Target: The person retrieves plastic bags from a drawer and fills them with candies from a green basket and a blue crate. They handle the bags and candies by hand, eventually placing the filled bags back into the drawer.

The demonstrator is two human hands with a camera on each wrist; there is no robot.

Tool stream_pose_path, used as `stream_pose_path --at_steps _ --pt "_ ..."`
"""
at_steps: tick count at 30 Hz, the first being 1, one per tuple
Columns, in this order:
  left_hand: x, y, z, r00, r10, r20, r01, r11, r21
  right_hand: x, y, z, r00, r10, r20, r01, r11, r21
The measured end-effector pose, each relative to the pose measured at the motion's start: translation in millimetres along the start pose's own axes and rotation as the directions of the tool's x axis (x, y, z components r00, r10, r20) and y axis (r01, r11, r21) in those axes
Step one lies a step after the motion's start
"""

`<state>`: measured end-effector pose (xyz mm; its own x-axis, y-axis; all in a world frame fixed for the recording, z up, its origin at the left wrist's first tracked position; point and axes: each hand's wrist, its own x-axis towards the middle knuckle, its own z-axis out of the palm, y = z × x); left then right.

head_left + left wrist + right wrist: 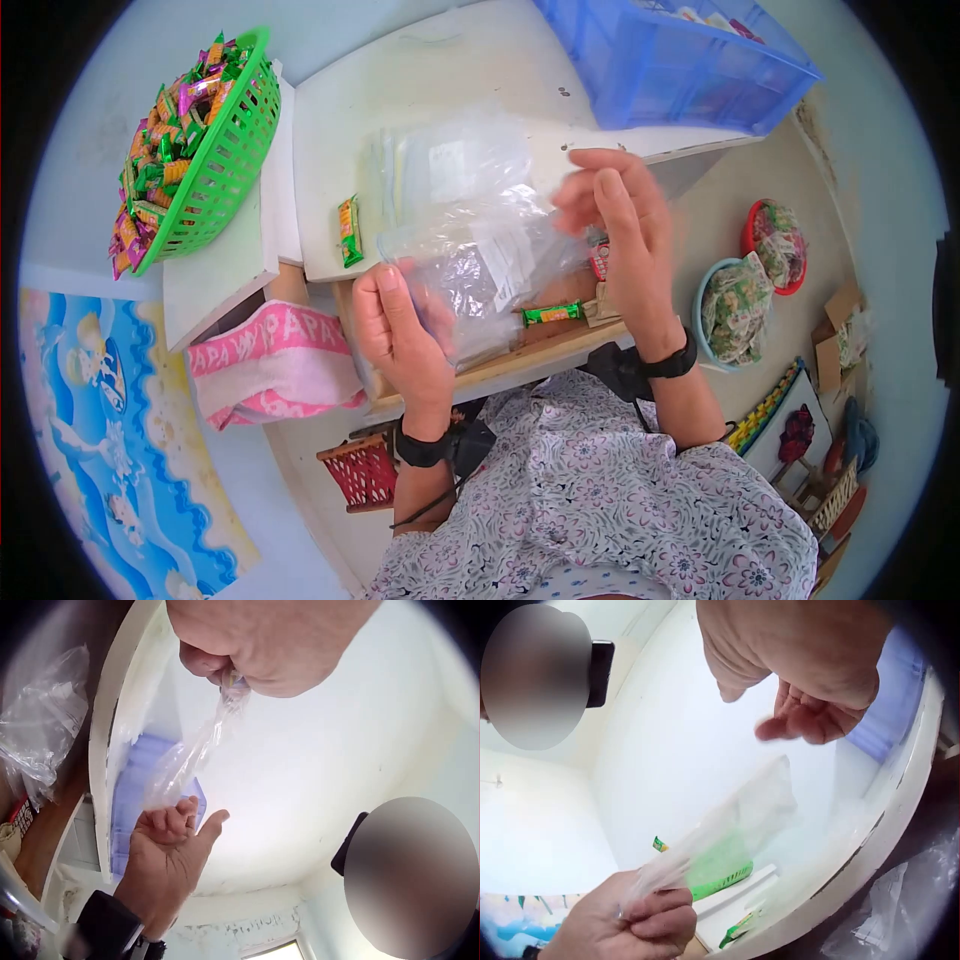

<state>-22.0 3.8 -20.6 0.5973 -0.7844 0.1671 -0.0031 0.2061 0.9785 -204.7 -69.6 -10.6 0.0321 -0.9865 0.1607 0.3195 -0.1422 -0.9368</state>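
Note:
My left hand pinches a clear plastic bag by one end, thumb over curled fingers. The bag stretches out from that hand over the open drawer and the table edge. My right hand is raised near the bag's other end, its fingers loosely bent. In the right wrist view a gap shows between its fingers and the bag. More clear bags lie on the white table. Below the held bag, other clear plastic lies in the drawer.
A green basket full of wrapped snacks stands at the left. One green-orange packet lies on the table, another in the drawer. A blue crate stands at the back right. A pink towel hangs left; filled basins sit right.

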Motion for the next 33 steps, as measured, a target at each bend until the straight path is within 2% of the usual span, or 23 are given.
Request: stream_pose_path --at_steps 3,6,8,10,11,13,14,16,17,18,19,21,24,27,30,33 --pt "-0.6 6.8 -10.4 0.995 -0.008 0.099 0.016 0.997 -0.075 -1.3 17.0 6.0 0.994 -0.034 0.108 0.045 0.994 -0.102" --pt "5.3 -6.3 -7.8 0.999 -0.006 -0.039 -0.001 0.985 -0.173 -10.4 8.3 10.2 0.939 0.193 0.285 -0.148 0.974 -0.172" --pt "3.1 2.7 -7.0 0.999 0.001 0.043 0.007 0.981 -0.192 -13.8 3.5 16.4 0.933 0.234 0.275 -0.19 0.966 -0.176" --pt "1.1 -1.5 -14.2 0.976 0.171 0.133 -0.169 0.985 -0.026 -14.3 4.4 17.8 0.932 0.25 0.264 -0.213 0.964 -0.162" --pt "1.9 -15.6 -25.5 0.924 0.321 0.209 -0.353 0.925 0.139 -13.9 7.3 17.2 0.934 0.245 0.259 -0.213 0.966 -0.145" --pt "0.5 -9.4 -26.1 0.881 0.355 0.312 -0.437 0.863 0.252 -14.4 14.1 18.9 0.931 0.237 0.277 -0.231 0.971 -0.056" --pt "-3.9 -0.4 -23.8 0.91 0.264 0.32 -0.343 0.913 0.222 -15.6 18.5 22.4 0.926 0.233 0.298 -0.249 0.968 0.017" --pt "-2.9 -0.2 -23.2 0.957 0.091 0.275 -0.113 0.991 0.065 -16.7 18.8 21.8 0.913 0.272 0.305 -0.298 0.954 0.041" --pt "1.3 -14.1 -29.1 0.973 0.003 0.23 0.014 0.997 -0.071 -16.7 16.2 16.3 0.904 0.316 0.288 -0.328 0.945 -0.005" --pt "3.5 -16.4 -31.1 0.975 -0.063 0.215 0.093 0.987 -0.129 -16.8 14.5 11.9 0.893 0.359 0.271 -0.359 0.932 -0.05" --pt "6.0 -17.0 -31.9 0.972 -0.129 0.198 0.167 0.967 -0.19 -16.9 16.4 8.4 0.9 0.346 0.266 -0.353 0.935 -0.021" --pt "11.8 -6.6 -29.4 0.961 -0.191 0.199 0.223 0.962 -0.155 -13.8 22.3 4.6 0.915 0.309 0.259 -0.33 0.943 0.039" --pt "24.9 3.1 -22.7 0.995 -0.039 0.096 0.021 0.983 0.184 -11.1 20.0 11.9 0.941 0.31 0.137 -0.299 0.949 -0.095" --pt "59.5 14.5 -13.7 0.989 0.055 0.137 -0.094 0.949 0.302 15.2 19.5 19.1 0.983 0.169 0.078 -0.145 0.958 -0.247" --pt "97.9 4.9 -3.7 0.971 0.12 0.206 -0.182 0.931 0.317 47.3 24.9 25.4 0.997 -0.056 0.055 0.076 0.87 -0.488" --pt "121.5 -11.8 0.2 0.949 0.221 0.226 -0.306 0.824 0.478 73.4 43.4 23.5 0.994 -0.09 0.057 0.107 0.807 -0.581"
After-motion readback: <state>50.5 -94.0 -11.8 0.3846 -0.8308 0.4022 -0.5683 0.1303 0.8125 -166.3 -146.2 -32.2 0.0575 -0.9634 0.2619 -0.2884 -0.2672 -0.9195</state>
